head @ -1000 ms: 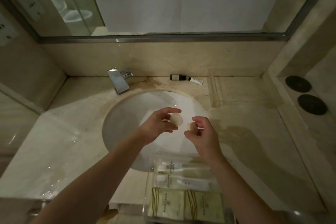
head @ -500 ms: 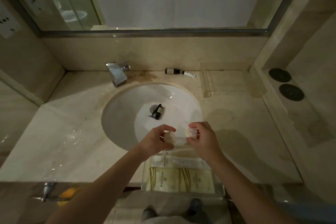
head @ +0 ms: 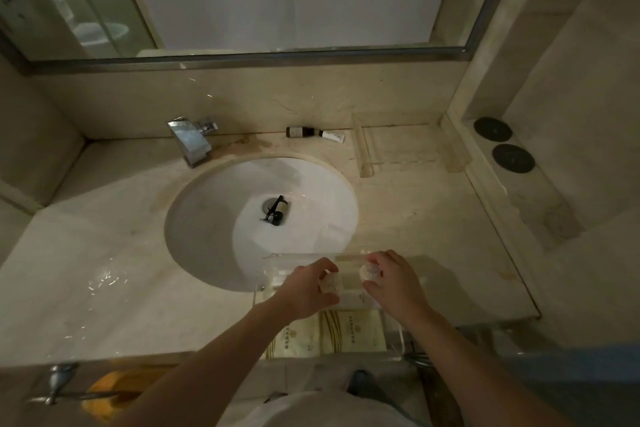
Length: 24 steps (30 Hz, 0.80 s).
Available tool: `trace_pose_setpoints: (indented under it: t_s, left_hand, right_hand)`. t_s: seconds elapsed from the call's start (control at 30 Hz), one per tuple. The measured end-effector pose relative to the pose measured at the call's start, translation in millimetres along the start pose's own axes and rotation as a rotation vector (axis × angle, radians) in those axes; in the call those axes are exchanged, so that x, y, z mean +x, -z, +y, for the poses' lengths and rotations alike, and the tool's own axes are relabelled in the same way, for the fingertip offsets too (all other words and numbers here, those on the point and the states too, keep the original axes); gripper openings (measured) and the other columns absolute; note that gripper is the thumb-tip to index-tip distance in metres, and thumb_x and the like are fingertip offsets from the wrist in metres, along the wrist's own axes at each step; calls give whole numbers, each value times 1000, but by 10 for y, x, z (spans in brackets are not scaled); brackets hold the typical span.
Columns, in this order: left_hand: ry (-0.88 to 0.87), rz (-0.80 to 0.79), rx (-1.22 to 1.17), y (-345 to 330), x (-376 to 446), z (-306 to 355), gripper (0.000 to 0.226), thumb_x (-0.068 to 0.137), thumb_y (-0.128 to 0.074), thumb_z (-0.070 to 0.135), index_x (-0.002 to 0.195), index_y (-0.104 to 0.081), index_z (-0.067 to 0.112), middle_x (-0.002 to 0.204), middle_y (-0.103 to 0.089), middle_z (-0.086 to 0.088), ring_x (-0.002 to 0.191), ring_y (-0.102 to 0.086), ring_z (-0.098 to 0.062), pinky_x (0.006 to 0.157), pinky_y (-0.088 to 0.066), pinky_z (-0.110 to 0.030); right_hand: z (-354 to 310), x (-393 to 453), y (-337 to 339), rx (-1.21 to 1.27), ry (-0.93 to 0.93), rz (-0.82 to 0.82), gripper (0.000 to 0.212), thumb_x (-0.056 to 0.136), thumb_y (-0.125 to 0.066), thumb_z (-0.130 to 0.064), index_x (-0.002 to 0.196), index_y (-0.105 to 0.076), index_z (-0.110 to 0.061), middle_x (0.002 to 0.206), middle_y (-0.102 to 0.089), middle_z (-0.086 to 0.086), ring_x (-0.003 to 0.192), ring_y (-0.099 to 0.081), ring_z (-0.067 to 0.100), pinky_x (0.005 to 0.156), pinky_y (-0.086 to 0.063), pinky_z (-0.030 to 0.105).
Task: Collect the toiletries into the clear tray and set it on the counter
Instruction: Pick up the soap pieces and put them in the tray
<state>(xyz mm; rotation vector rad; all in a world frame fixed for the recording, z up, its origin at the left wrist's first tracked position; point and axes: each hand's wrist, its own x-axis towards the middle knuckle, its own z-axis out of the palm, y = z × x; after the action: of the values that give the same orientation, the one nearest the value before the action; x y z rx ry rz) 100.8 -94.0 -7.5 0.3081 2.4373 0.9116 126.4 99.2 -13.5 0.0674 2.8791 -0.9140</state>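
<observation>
You've got the clear tray (head: 393,319) at counter's front edge w/ packets (head: 325,334) inside; two small wrapped soaps (head: 331,283) held above it; bottle (head: 279,211) lies in the sink.

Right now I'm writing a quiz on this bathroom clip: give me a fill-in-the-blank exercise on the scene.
1. The small dark pump bottle lies inside the ____.
2. The left hand and the right hand each hold a small ____ wrapped item over the clear tray.
3. The brown bottle lies on its side between the faucet and a white ____.

Missing words: sink; white; tube
</observation>
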Motion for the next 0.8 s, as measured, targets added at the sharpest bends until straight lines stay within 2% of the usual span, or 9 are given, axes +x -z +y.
trace_pose_setpoints:
  t_s: [0.13,0.27,0.53,0.67,0.8]
  left_hand:
    - [-65,26,127,-129,91,141,51,75,-72,26,123,-54,24,115,-59,-1,99,-61,-20,83,-48,-28]
    - [-114,32,191,-216,170,223,55,76,-71,26,128,-53,22,117,-47,-2,99,-57,-21,87,-46,-27]
    - [-150,3,280,-314,200,317,52,72,-67,30,123,-55,24,121,-51,2,107,-55,-20,90,-49,-33]
    - [-162,29,316,-376,196,344,44,72,-66,32,113,-55,21,111,-56,2,101,-55,-19,81,-49,-31]
    - [-156,45,315,-403,198,373,41,71,-69,28,110,-56,17,108,-57,1,96,-56,-18,78,-46,-28]
  right_hand:
    - [70,-11,-21,-109,50,-7,47,78,-69,-21,123,-57,-18,119,-57,0,109,-53,20,96,-42,32]
    - [89,24,-24,-294,123,22,43,77,-68,-26,119,-59,-23,118,-57,-3,108,-48,21,92,-39,35]
    - [243,65,-16,-291,127,-16,44,72,-70,-26,114,-57,-25,116,-50,1,110,-45,22,93,-41,33]
    - [272,101,-17,-358,170,-33,43,71,-69,-27,112,-56,-23,115,-52,1,107,-47,24,89,-41,34]
    - [322,135,18,-324,189,-92,53,70,-71,-25,120,-54,-22,121,-49,2,112,-44,25,93,-39,35]
